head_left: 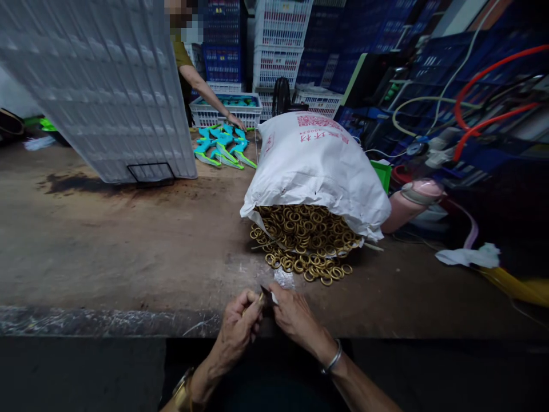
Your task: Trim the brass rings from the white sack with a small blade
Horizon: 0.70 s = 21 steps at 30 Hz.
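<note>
Near the table's front edge, my left hand [241, 317] is closed, pinching a small golden ring that is mostly covered by the fingers. My right hand [295, 316] grips a small knife [266, 292], whose dark blade points up and to the left, against or very near the ring. Just beyond both hands, a white woven sack [317, 160] lies on its side with its mouth towards me. Many golden rings [304, 226] fill that mouth and spill onto the wood in front of it.
The wooden table [128, 246] carries a tall translucent ribbed panel [115, 91] at left. Behind, a co-worker's hand [235, 121] touches turquoise and green plastic pieces [225, 146]. A pink bottle [409, 206] and red hoses stand right of the sack. Stacked crates [281, 26] fill the back.
</note>
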Motion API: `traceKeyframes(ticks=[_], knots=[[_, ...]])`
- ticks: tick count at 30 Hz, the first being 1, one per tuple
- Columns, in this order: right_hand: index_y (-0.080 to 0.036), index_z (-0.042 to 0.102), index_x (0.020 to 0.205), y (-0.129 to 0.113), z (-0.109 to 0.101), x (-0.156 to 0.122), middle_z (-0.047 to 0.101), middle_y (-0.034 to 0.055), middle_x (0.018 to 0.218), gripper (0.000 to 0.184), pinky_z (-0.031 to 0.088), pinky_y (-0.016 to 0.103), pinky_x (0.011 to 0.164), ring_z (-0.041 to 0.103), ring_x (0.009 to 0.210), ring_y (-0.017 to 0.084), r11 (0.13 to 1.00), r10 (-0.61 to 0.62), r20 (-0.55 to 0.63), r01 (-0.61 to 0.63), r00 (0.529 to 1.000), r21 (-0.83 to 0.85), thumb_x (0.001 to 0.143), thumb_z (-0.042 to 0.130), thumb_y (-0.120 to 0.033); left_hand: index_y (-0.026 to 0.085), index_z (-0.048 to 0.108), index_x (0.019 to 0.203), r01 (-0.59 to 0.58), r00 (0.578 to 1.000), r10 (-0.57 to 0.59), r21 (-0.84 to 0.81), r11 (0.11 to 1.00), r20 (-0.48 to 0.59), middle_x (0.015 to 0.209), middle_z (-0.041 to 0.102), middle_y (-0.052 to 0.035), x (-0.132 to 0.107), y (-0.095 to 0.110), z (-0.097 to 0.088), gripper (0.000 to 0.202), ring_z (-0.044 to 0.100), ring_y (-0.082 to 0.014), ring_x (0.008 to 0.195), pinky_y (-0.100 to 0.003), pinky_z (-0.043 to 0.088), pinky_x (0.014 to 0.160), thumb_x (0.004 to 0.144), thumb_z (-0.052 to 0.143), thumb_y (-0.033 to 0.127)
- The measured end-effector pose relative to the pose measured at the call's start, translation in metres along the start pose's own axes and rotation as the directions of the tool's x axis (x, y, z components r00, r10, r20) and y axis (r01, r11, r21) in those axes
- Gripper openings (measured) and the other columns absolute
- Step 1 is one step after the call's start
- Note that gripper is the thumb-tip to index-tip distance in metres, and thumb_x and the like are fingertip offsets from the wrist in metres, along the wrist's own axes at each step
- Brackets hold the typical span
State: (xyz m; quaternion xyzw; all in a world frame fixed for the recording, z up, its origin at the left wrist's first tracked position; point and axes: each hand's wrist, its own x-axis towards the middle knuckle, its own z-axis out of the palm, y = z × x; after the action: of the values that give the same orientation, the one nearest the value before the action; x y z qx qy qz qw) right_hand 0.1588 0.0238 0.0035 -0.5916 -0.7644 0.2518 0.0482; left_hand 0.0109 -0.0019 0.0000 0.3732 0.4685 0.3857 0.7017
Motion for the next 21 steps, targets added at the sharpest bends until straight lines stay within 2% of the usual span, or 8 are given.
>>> traceKeyframes(ticks=[2,4,7,9,14,19,21], knots=[[-0.017,0.053,0.089,0.004,0.002,0.006,0.06,0.003,0.068,0.021,0.025,0.024,0.053,0.053,0.059,0.014,0.998,0.018,-0.051,-0.021,0.999,-0.052,0.073,0.04,-0.01,0.018,0.047,0.069,0.034,0.998,-0.032,-0.051,0.998,0.049,0.053,0.046,0.0058,-0.006,0.005,0.001,0.035,0.038,-0.0037,0.038,-0.014,0.027,0.033,0.071,0.061,0.049],[-0.017,0.053,0.09,0.009,0.004,0.013,0.061,0.0038,0.068,0.02,0.024,0.024,0.053,0.054,0.06,0.014,0.993,0.044,-0.126,-0.057,0.991,-0.101,0.074,0.041,-0.01,0.018,0.048,0.072,0.069,0.994,-0.054,-0.175,0.982,0.092,0.054,0.048,0.0054,-0.008,0.009,0.001,0.033,0.038,-0.0037,0.037,-0.014,0.027,0.033,0.071,0.063,0.047],[-0.018,0.052,0.094,0.011,0.004,0.024,0.064,0.0038,0.074,0.024,0.027,0.023,0.056,0.057,0.065,0.014,0.987,0.074,-0.255,-0.108,0.964,-0.121,0.076,0.041,-0.007,0.018,0.048,0.072,0.106,0.993,-0.08,-0.383,0.917,0.083,0.059,0.05,0.0042,-0.005,0.011,-0.002,0.031,0.039,-0.0035,0.039,-0.014,0.027,0.034,0.071,0.063,0.044],[-0.019,0.05,0.101,0.01,0.002,0.031,0.065,0.0042,0.078,0.026,0.029,0.023,0.059,0.059,0.07,0.015,0.982,0.085,-0.301,-0.13,0.95,-0.134,0.078,0.042,-0.009,0.016,0.047,0.068,0.109,0.994,-0.091,-0.447,0.888,0.062,0.066,0.054,0.0016,-0.001,0.01,-0.006,0.031,0.041,-0.0037,0.043,-0.014,0.028,0.035,0.072,0.063,0.043],[-0.017,0.042,0.114,0.007,-0.002,0.049,0.066,0.0069,0.081,0.033,0.03,0.024,0.058,0.062,0.072,0.018,0.957,0.119,-0.288,-0.187,0.95,-0.223,0.082,0.046,-0.018,0.015,0.048,0.068,0.09,0.996,-0.078,-0.455,0.886,0.044,0.073,0.058,-0.0026,0.002,0.006,-0.012,0.029,0.044,-0.0054,0.046,-0.016,0.028,0.035,0.075,0.06,0.041],[-0.02,0.046,0.103,0.009,0.001,0.053,0.065,0.0043,0.076,0.021,0.027,0.024,0.056,0.062,0.069,0.017,0.949,0.139,-0.301,-0.214,0.943,-0.232,0.082,0.045,-0.016,0.019,0.052,0.085,0.151,0.988,-0.119,-0.511,0.846,0.095,0.068,0.055,0.0011,0.003,0.005,-0.017,0.022,0.045,-0.0067,0.045,-0.015,0.027,0.034,0.073,0.062,0.035],[-0.02,0.047,0.1,0.01,0.003,0.051,0.065,0.0032,0.075,0.019,0.026,0.024,0.055,0.062,0.068,0.017,0.955,0.137,-0.313,-0.208,0.94,-0.209,0.082,0.045,-0.015,0.018,0.053,0.084,0.177,0.984,-0.13,-0.543,0.821,0.124,0.067,0.053,0.0014,0.005,0.004,-0.019,0.022,0.047,-0.007,0.047,-0.015,0.027,0.035,0.072,0.064,0.033]])
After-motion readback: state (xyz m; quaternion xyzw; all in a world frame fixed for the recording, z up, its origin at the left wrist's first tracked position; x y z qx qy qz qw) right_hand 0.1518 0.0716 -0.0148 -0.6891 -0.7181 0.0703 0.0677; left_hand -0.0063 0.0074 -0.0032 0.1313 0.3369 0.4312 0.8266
